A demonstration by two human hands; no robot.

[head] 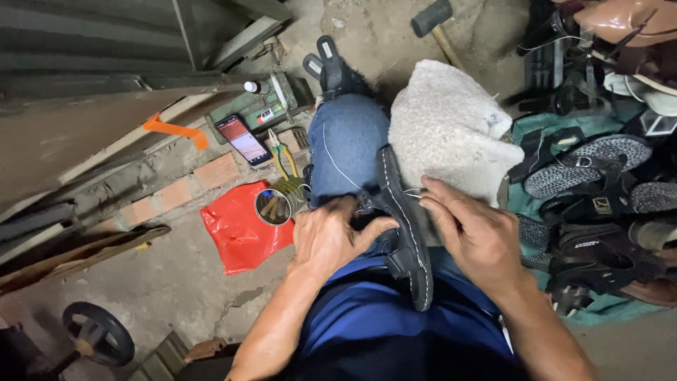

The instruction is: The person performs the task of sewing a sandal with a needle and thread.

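A black sandal [407,233] with white stitching along its sole edge stands on its side between my knees. My left hand [333,236] grips its straps from the left, thumb pressed on the upper. My right hand [474,229] rests against the sole's right side, fingertips pinching a thin needle or thread end at the sole's rim. A white thread [331,159] runs up over my left jeans knee. A white fuzzy cloth [444,127] covers my right knee.
On the ground to the left lie a tin can [276,204] of tools, a red plastic sheet [240,229], pliers [282,156] and a phone [242,140]. A pile of sandals and shoes [599,183] sits on the right. A mallet [437,25] lies at the top.
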